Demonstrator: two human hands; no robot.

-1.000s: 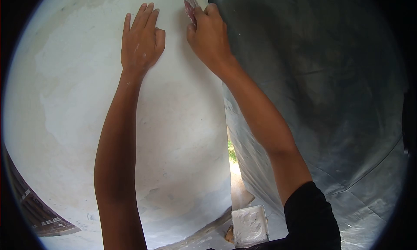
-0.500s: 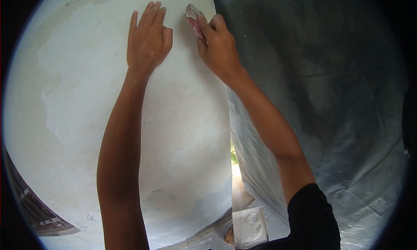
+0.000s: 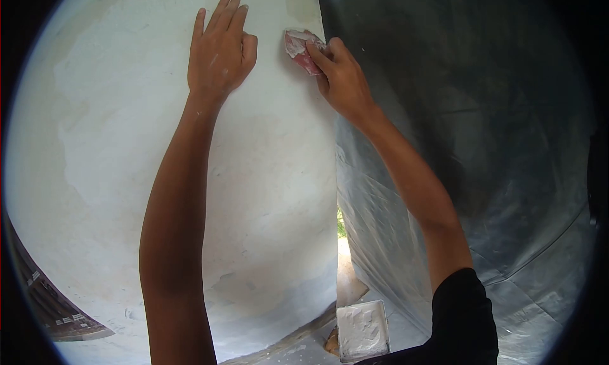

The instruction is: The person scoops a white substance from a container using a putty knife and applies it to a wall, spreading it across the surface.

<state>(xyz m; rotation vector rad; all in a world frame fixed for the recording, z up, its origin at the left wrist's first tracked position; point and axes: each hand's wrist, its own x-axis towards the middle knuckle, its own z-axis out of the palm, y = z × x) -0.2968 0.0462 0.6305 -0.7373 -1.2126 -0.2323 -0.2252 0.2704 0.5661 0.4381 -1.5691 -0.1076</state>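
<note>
A large white surface (image 3: 266,175), patchy with smoothed paste, fills the left and middle of the view. My left hand (image 3: 219,57) lies on its upper part, fingers stretched upward and the thumb out to the side. Near the surface's right edge, my right hand (image 3: 346,79) grips a flat reddish putty spreader (image 3: 307,53) smeared with white paste. The spreader is tilted, its broad end pointing up and left against the surface. My fingers cover its lower right part.
Dark plastic sheeting (image 3: 457,124) hangs along the right side, beside the surface's edge. Low down stands a square tray of white paste (image 3: 363,330). A brown printed sheet (image 3: 57,301) shows at the lower left. Daylight comes through a narrow gap (image 3: 343,244).
My right hand has moved right and slightly down with the spreader, whose face has turned more toward me. My left hand has shifted only slightly, up and right.
</note>
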